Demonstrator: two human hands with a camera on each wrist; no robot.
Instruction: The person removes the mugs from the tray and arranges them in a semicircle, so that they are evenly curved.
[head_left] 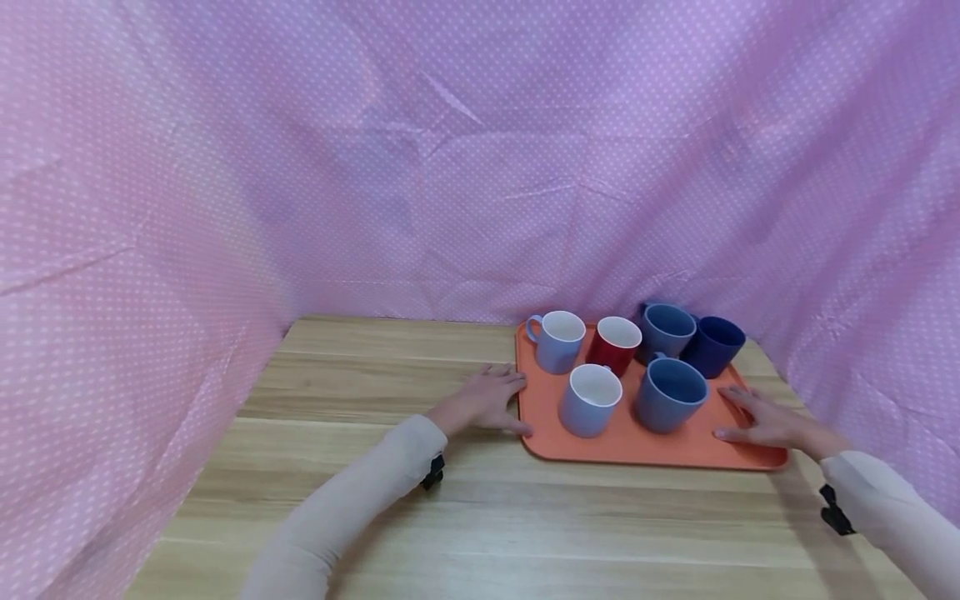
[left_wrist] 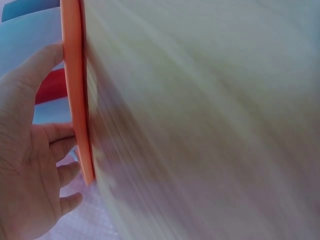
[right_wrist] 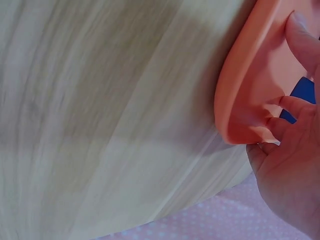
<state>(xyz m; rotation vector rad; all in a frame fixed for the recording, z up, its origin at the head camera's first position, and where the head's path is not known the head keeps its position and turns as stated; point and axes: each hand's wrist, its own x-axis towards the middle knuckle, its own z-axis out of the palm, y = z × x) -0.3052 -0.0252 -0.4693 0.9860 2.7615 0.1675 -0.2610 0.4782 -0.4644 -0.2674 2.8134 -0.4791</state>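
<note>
Head view: shows an orange tray [head_left: 630, 450] flat on the wooden bench [head_left: 247, 467], toward the right rear, with a broad stretch of planks to the left and another in front. Comes near the pink dotted cloth [head_left: 487, 167] at the back edge, with a narrower strip of bench along the right rim.

Carries six upright mugs: at the rear, from left to right, a pale blue mug [head_left: 558, 354], a red mug [head_left: 609, 358], a grey-blue mug [head_left: 662, 343] and a dark blue mug [head_left: 708, 357]; in front, a pale lavender mug [head_left: 585, 414] and a slate-blue mug [head_left: 662, 406]. Leaves a margin between the front pair and the near rim, wider at the front right corner.

Finds the left hand [head_left: 491, 402] wide at the left rim, thumb well apart from the fingers and close to the front corner; likewise the right hand [head_left: 761, 421] at the right end, thumb over the tray floor.

Left wrist: shows thumb and forefinger at the rim. Right wrist: shows a rounded tray corner, with fingers about the edge; cannot tell the firmness of contact.

Cannot make out lettering on the mugs at this size; shows plain-coloured sides, with white insides in three.
</note>
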